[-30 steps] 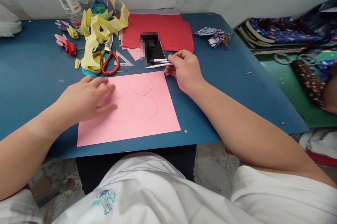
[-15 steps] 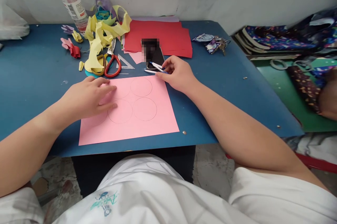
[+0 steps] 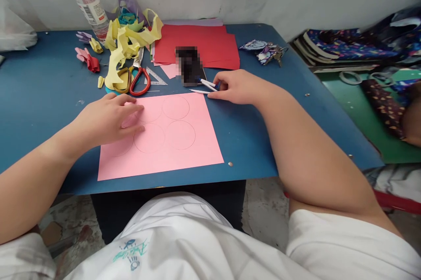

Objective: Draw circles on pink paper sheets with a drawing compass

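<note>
On the left part of a pink sheet of paper (image 3: 197, 153) rests my left hand (image 3: 105, 118), its fingers spread and holding nothing. Several thin circles are drawn on the sheet, some partly under that hand. Off the sheet's upper right corner, my right hand (image 3: 233, 87) pinches what looks like a white and blue drawing compass (image 3: 208, 83). Its slender legs point left, low over the table beside a black phone (image 3: 192, 67). My fingers hide its other end.
Behind the sheet lie red-handled scissors (image 3: 140, 82), a set square (image 3: 155, 77), yellow paper scraps (image 3: 123, 47) and red paper (image 3: 210, 47). A plastic bottle (image 3: 92, 10) stands by the wall. Keys (image 3: 278, 54) lie at the back right; books (image 3: 335, 50) are farther right.
My right hand has moved to the right with the compass, away from the sheet's upper corner. The left hand has stayed on the paper.
</note>
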`<move>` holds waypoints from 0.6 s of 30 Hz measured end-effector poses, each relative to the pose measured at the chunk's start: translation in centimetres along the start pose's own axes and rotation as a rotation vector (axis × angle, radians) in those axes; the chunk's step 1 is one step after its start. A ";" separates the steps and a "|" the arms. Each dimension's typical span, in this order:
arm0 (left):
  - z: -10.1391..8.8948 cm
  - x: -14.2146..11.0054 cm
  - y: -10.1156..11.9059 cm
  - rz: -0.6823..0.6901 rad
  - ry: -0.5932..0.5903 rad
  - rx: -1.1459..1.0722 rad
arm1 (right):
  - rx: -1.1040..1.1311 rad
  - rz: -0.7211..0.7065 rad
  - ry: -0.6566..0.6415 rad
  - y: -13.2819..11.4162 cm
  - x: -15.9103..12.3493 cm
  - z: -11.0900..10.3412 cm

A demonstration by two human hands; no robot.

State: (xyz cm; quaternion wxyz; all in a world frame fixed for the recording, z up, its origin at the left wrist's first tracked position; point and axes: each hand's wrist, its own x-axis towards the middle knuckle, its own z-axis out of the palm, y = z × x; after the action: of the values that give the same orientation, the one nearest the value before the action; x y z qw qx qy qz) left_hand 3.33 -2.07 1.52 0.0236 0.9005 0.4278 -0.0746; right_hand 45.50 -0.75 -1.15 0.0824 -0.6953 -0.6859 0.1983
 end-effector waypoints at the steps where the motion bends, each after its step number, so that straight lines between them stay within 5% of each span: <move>1: 0.0 0.0 -0.1 0.000 0.005 -0.011 | -0.028 0.021 -0.014 0.4 -0.1 -0.5; 5: 0.4 0.1 -0.5 -0.006 0.034 -0.086 | -0.134 0.113 -0.035 1.1 -0.8 -2.0; 8: 0.9 0.3 -0.9 0.012 0.054 -0.144 | -0.175 0.130 0.079 0.0 -1.5 -1.9; 11: 1.4 0.6 -1.3 0.027 0.106 -0.208 | -0.105 -0.003 0.180 -1.9 -2.0 -0.5; 18: 2.4 1.2 -2.1 0.017 0.160 -0.302 | -0.080 -0.220 0.026 -3.8 -2.7 3.0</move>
State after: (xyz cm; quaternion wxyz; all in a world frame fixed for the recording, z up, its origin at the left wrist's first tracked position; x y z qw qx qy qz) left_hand 2.24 -0.08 -0.99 0.1253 0.8935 0.4268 0.0625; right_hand 40.92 -3.74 -1.93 0.0849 -0.6210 -0.7643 0.1515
